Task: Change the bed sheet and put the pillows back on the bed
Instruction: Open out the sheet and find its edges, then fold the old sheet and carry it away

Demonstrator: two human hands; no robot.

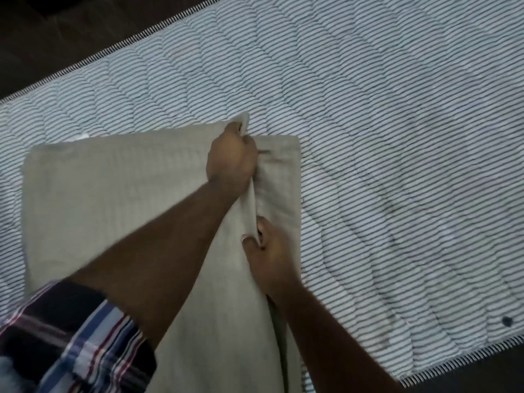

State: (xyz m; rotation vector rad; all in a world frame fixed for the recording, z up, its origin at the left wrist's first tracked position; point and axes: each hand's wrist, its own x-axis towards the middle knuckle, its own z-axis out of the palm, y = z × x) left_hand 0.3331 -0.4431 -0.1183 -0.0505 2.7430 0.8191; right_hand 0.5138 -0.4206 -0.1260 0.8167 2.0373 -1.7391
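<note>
head view: folded beige sheet (pixel 113 199) on bare striped mattress (pixel 397 137); left hand (pixel 231 160) gripping far end of raised fold, right hand (pixel 269 251) pinching it nearer, fold running away from body.

Left grip (pixel 231 157) fisted ahead, right grip (pixel 268 248) pinching nearer

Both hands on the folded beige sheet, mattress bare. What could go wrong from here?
1. The left hand and right hand both grip one raised fold of the beige sheet; pulling unevenly could open it skewed.
2. The sheet lies folded near one side of the striped mattress, so it may spread off-centre.
3. Its near end runs out of view towards the person and could drag off the mattress edge.
</note>
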